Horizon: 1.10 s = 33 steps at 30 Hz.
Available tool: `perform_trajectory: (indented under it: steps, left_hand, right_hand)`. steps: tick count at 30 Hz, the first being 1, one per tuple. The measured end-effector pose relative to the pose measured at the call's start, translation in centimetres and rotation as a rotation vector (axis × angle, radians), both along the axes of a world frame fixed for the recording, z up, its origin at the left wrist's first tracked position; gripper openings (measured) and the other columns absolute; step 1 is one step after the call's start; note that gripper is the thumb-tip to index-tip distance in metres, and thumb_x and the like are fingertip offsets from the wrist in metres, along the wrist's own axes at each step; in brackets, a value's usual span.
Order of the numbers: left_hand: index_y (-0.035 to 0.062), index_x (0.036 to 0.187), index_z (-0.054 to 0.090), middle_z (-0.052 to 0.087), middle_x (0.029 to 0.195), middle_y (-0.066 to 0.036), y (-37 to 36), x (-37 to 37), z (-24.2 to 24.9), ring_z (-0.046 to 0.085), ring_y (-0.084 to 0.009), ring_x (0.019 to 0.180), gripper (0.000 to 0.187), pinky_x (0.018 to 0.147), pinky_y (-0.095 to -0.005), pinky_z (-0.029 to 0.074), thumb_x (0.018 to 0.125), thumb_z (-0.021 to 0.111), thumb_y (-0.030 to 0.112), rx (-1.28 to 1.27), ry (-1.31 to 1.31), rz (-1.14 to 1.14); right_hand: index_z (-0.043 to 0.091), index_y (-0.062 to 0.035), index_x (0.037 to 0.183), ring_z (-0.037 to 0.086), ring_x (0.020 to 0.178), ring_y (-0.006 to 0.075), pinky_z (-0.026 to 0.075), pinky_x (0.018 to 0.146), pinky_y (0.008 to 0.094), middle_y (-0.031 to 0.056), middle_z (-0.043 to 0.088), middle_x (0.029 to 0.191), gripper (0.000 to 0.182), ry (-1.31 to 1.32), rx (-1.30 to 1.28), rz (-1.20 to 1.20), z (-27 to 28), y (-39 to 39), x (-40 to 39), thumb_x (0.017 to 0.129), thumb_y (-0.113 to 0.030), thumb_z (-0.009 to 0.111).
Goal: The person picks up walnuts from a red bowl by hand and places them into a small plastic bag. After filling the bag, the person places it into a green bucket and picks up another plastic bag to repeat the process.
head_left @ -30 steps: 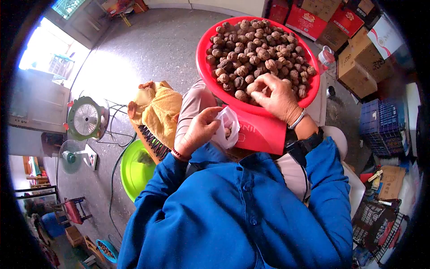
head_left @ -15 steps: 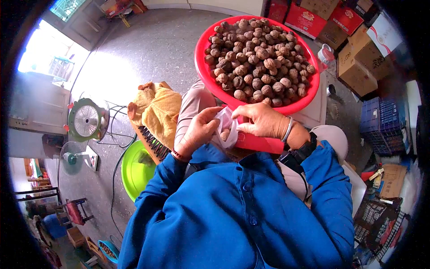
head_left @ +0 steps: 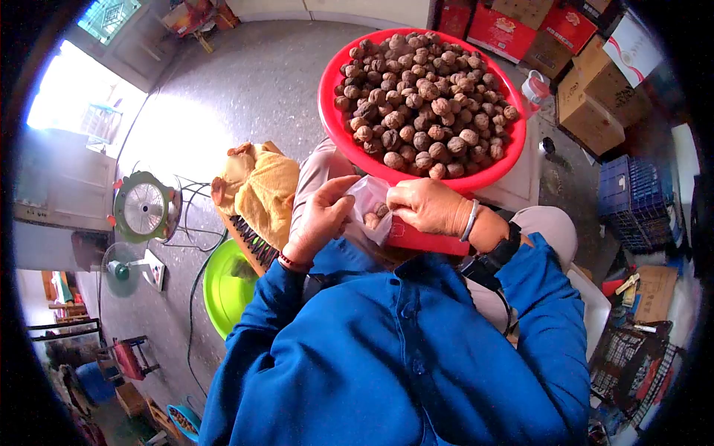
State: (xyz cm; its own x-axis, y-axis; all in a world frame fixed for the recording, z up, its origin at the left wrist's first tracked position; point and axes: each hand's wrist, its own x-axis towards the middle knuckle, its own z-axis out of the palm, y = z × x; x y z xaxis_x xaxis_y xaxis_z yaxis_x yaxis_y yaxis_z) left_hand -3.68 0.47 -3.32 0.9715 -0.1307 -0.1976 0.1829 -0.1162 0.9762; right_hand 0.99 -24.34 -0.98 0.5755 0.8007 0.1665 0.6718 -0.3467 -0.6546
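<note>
A thin, whitish plastic bag (head_left: 363, 195) is held over my lap, its mouth spread between my hands. My left hand (head_left: 321, 224) pinches the bag's left edge between thumb and fingers. At the opposite edge, my right hand (head_left: 431, 209) has its fingers closed on the bag's rim. A few walnuts (head_left: 371, 220) show inside the bag. Just beyond my hands, a large red basin (head_left: 335, 123) holds a heap of walnuts (head_left: 428, 104). A red box (head_left: 431, 239) lies partly hidden beneath my right hand.
To the left are a yellow cloth (head_left: 264, 186) over a wooden frame with black coils, a lime-green basin (head_left: 216, 290) and a fan (head_left: 145, 207) with cables on the floor. Cardboard boxes (head_left: 591, 111) and a blue crate (head_left: 632, 201) stand at the right.
My right hand's fingers have drawn in from above the bag to its right rim. The bag's mouth is spread wider, and more of the walnuts inside shows.
</note>
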Motion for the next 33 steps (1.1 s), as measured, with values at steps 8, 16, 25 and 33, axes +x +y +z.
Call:
perform_trajectory:
  steps: [8, 16, 25, 33]
  left_hand:
    - [0.0052, 0.135, 0.061, 0.068, 0.093, 0.000, -0.6, -0.2, -0.6, 0.056, -0.0060, 0.065, 0.042, 0.053, -0.0227, 0.047, 0.094, 0.057, 0.008, -0.046, -0.033, 0.006]
    - [0.0056, 0.140, 0.057, 0.064, 0.080, -0.001, -0.5, -0.2, -0.3, 0.051, -0.0068, 0.050, 0.044, 0.043, -0.0235, 0.043, 0.097, 0.059, 0.015, -0.092, 0.065, -0.038]
    - [0.0035, 0.139, 0.057, 0.067, 0.089, -0.002, -0.2, -0.4, 0.0, 0.055, -0.0063, 0.060, 0.044, 0.049, -0.0229, 0.046, 0.097, 0.061, 0.014, -0.062, 0.060, -0.045]
    - [0.0023, 0.140, 0.057, 0.068, 0.121, -0.005, -0.2, 0.0, -2.0, 0.061, -0.0096, 0.096, 0.045, 0.082, -0.0253, 0.053, 0.096, 0.062, 0.010, -0.095, -0.036, -0.050]
  right_hand:
    - [0.064, -0.0045, 0.101, 0.065, 0.087, 0.0358, 0.053, 0.078, 0.0429, 0.0150, 0.064, 0.093, 0.014, -0.200, 0.070, -0.371, 1.7, -1.5, 1.5, 0.088, -0.009, 0.067]
    - [0.059, -0.0082, 0.118, 0.061, 0.102, 0.0408, 0.053, 0.087, 0.0483, 0.0175, 0.054, 0.112, 0.033, -0.309, -0.264, -0.697, 0.3, -3.8, 3.8, 0.087, -0.011, 0.070]
    - [0.054, -0.0066, 0.115, 0.061, 0.100, 0.0439, 0.055, 0.083, 0.0512, 0.0185, 0.057, 0.113, 0.037, -0.245, -0.317, -0.673, 0.2, -3.1, 3.8, 0.083, -0.009, 0.071]
    - [0.057, -0.0052, 0.115, 0.064, 0.095, 0.0429, 0.055, 0.082, 0.0509, 0.0207, 0.059, 0.113, 0.035, -0.317, -0.202, -0.625, 0.9, -2.8, 3.5, 0.083, -0.010, 0.071]
